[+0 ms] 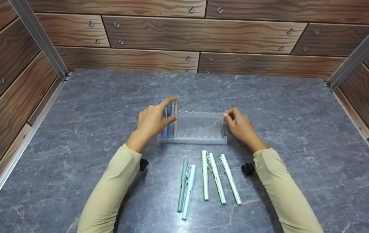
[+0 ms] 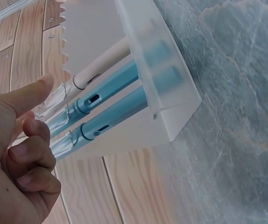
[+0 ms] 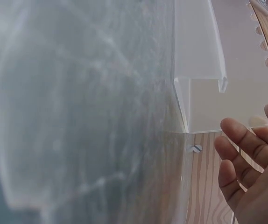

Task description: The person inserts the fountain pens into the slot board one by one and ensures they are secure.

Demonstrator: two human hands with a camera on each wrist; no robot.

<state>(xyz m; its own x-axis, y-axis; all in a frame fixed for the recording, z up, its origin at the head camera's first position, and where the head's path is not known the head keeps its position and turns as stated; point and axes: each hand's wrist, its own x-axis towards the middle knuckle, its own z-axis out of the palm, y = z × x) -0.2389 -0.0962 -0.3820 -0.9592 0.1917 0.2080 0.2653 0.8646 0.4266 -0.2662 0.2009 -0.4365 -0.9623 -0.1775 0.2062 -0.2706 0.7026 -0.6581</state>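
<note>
A clear pen holder [image 1: 200, 141] with a notched ledge stands on the table. At its left end are two blue pens [image 2: 110, 86] and a pale pinkish pen [image 2: 103, 60], all upright in the head view. My left hand [image 1: 152, 119] is at the pinkish pen, its index finger by the top and its thumb lower down, spread apart. Its other fingers curl loosely beside the blue pens' caps. My right hand [image 1: 241, 125] pinches the holder's upper right corner between thumb and finger, its remaining fingers free in the right wrist view.
Nearer the person lie a dark green pen [image 1: 182, 184], a pale aqua pen [image 1: 189, 192] and several pale green pens [image 1: 216, 178]. Wood-patterned panels [image 1: 200, 34] enclose the back and sides of the grey marbled table [image 1: 74, 155].
</note>
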